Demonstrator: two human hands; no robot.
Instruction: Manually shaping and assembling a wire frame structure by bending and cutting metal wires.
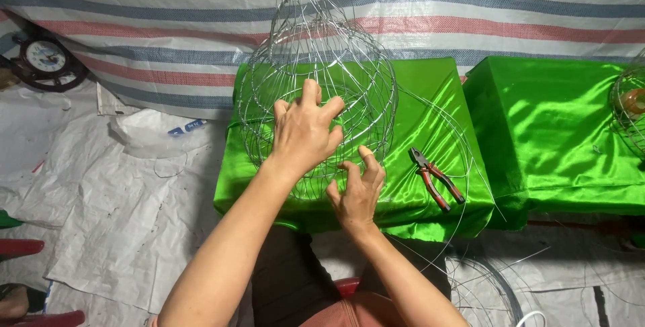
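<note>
Both hands on a nearly formed wire frame

Left-hand fingers [316, 102] grasp the wires of the silvery, bulb-shaped wire cage [316, 78]; right-hand fingers [366, 162] pinch its lower wires — body shaped, loose ends left — on the green satin-draped surface [443, 99], red-handled pliers [435, 176] beside.

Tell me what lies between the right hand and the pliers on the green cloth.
In the head view, only bare green cloth with a thin loose wire curving over it lies between the right hand and the pliers.
</note>
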